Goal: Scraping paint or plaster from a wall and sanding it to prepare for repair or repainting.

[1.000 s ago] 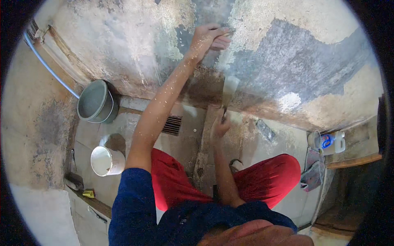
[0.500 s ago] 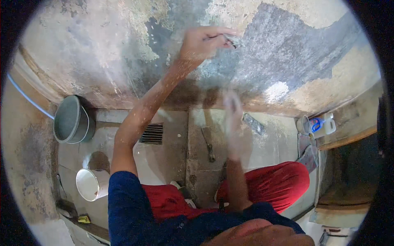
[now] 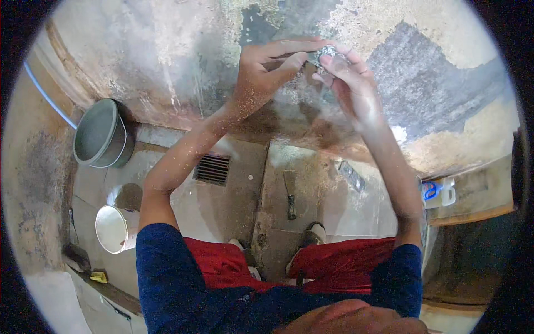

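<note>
Silver-grey and speckled, the lump point(image 3: 327, 54) sits up between both hands, just in front of the wall point(image 3: 189, 64)! Right hand point(image 3: 359, 86) has it pinched, thumb pressed on the near side, fingers curled behind. Left hand point(image 3: 264, 72) meets it from the other side, fingers stretched along the top, thumb apart from them; whether those fingertips truly grip, I cannot tell. What the lump is made of isn't clear either.

And here's the change: a second ago the right hand had the scraper point(image 3: 291, 196) upright; now that lies flat on the floor point(image 3: 311, 189), and the right hand has come up to join the left. So, it seems, scraping is on hold and both hands are given to the lump.

Further out, a dark grate point(image 3: 212, 168) left of the scraper, then a white pail point(image 3: 113, 229), a grey bucket point(image 3: 95, 133), and a jug point(image 3: 447, 192) far right.
</note>
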`<state>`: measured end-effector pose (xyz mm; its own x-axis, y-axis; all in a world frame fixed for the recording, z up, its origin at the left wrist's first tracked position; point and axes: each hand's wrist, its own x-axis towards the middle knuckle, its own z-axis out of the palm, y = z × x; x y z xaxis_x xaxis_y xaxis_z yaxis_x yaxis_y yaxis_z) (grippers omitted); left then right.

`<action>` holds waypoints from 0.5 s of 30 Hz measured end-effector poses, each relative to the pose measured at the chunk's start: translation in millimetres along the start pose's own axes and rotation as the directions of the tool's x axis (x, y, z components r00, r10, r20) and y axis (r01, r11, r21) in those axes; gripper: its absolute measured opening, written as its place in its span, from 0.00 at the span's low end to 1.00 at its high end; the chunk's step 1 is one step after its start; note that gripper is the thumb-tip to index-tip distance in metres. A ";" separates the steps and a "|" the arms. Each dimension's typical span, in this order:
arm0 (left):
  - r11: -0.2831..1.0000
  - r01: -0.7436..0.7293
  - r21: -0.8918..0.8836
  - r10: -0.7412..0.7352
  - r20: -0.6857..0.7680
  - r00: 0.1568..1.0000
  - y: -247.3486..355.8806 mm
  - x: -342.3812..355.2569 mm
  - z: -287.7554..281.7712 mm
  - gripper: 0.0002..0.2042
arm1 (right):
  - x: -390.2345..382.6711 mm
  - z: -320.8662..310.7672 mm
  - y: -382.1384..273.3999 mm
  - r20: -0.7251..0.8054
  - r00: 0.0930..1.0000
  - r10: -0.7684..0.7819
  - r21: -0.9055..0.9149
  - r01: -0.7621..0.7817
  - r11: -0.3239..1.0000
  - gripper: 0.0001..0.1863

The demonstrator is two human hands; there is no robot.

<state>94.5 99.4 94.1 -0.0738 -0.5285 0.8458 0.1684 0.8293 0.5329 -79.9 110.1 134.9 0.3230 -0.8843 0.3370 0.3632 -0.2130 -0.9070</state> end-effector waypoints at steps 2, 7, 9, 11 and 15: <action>0.981 0.165 -0.100 -0.171 -0.055 0.984 2.9 -0.4 4.1 0.11 | 6.7 -2.2 -12.2 0.029 0.998 0.059 -0.379 -0.043 0.924 0.16; 0.836 0.352 -0.420 -0.425 -0.091 0.901 -13.9 7.5 -7.2 0.19 | 27.4 -15.5 -8.8 0.050 0.989 0.140 -0.384 -0.111 0.917 0.11; 0.861 0.337 -0.381 -0.408 -0.121 0.905 -27.5 14.2 -14.4 0.21 | 34.6 -23.6 -6.4 0.112 0.982 0.154 -0.372 -0.102 0.923 0.10; 0.883 0.323 -0.340 -0.391 -0.151 0.908 -33.1 19.9 -16.4 0.24 | 42.2 -20.9 -5.3 0.220 0.960 0.172 -0.223 -0.122 0.967 0.09; 0.873 0.323 -0.366 -0.388 -0.121 0.913 -43.0 29.9 -18.5 0.23 | 42.6 -7.6 -6.5 0.072 0.985 0.158 -0.123 -0.149 0.981 0.11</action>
<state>103.2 44.5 96.0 -0.0134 -0.8269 0.5622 0.4825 0.4871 0.7280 -75.1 70.6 153.3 0.4384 -0.8747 0.2066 0.2005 -0.1289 -0.9712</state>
